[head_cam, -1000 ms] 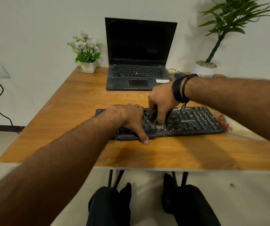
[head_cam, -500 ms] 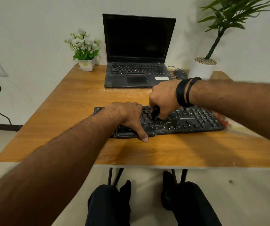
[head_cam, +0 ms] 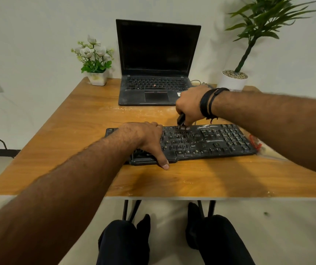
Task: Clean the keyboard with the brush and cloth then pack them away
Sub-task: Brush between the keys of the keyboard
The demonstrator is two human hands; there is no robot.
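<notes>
Both hands are working at the keyboard point(head_cam: 201, 142): I'm pressing my left hand point(head_cam: 143, 139) flat, fingers spread, over its left end, thumb hooking the near edge, probably to keep it from sliding. I'm clamping my right hand point(head_cam: 190, 106) round the brush point(head_cam: 181, 121), its tip touching the far row of keys near the middle. Just off the keyboard's right end, something clear with red on it is lying; whether that's the cloth, I cannot tell.

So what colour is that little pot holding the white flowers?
White: the flower pot shows plainly in the head view, at the desk's far left corner.
</notes>
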